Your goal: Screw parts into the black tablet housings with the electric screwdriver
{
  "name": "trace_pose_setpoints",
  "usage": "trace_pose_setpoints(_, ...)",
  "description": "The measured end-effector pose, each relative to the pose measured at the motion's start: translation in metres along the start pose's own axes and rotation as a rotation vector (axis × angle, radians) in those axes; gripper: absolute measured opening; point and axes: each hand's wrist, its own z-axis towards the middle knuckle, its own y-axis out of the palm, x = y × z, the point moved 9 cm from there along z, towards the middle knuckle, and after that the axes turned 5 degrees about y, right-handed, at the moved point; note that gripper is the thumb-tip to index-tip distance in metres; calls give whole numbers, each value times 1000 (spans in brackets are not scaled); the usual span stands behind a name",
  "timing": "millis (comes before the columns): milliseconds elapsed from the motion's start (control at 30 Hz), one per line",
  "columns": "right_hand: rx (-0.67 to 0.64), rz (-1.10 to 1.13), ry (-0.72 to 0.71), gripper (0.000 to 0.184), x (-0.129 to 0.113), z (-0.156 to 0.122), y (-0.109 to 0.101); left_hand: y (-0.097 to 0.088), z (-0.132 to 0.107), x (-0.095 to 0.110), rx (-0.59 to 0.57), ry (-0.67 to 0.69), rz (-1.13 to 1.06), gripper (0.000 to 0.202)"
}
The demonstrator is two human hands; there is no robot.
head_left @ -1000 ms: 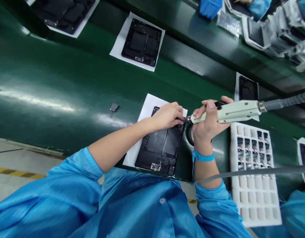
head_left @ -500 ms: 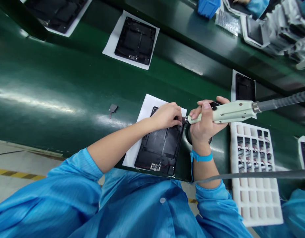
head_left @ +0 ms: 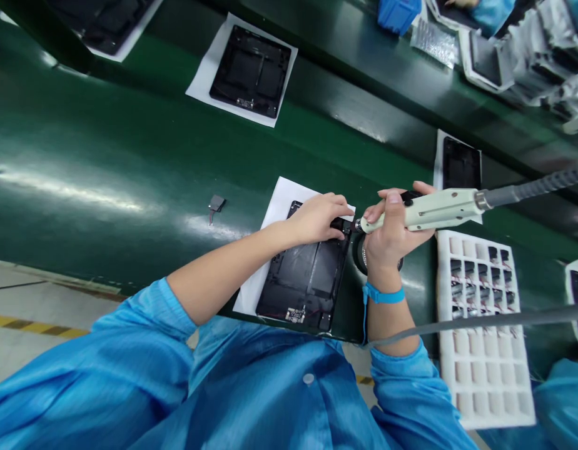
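My right hand (head_left: 387, 240) is wrapped around a pale green electric screwdriver (head_left: 443, 209), held almost level with its tip pointing left. That tip is at the upper right corner of a black tablet housing (head_left: 293, 281); the exact contact is too small to make out. Over the housing's top edge lies my left hand (head_left: 317, 217), thumb and forefinger parted by the same corner, with no held thing visible. White paper (head_left: 278, 199) lies under the housing. A round dark object (head_left: 358, 255) is partly hidden behind my right wrist.
A small black part with wires (head_left: 217, 203) lies on the green bench (head_left: 129, 156) to the left. To the right stands a white foam tray (head_left: 493, 375) with several small black parts. Another housing (head_left: 251, 72) rests farther back. A grey cable (head_left: 481, 322) crosses my right forearm.
My left thumb and forefinger have spread apart at the housing's corner. The screwdriver and my right hand have shifted very slightly to the right.
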Motion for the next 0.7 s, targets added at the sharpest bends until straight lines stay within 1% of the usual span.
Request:
trace_pose_setpoints(267, -34, 55, 24, 38, 13, -1, 4, 1, -2, 3, -8, 20, 42, 45)
trace_pose_setpoints(400, -33, 51, 62, 45, 22, 0, 6, 4, 0, 1, -24, 19, 64, 41)
trace_pose_setpoints(467, -28, 47, 82, 51, 27, -2, 8, -1, 1, 1, -45, 25, 78, 40)
trace_pose_setpoints(533, -34, 56, 144, 58, 32, -5, 13, -15, -2, 2, -60, 13, 140, 33)
trace_pose_setpoints(600, -67, 74, 235, 61, 37, -8, 19, -43, -16, 0, -18, -56, 253, 22)
trace_pose_setpoints(633, -80, 76, 243, 59, 36, -8, 20, -61, -29, -3, 39, -124, 298, 20)
trace_pose_setpoints(667, -87, 77, 239, 56, 33, -7, 20, -79, -47, -7, 111, -200, 306, 24)
trace_pose_setpoints(700, -95, 77, 230, 53, 30, -4, 18, -95, -68, -14, 173, -267, 270, 31)
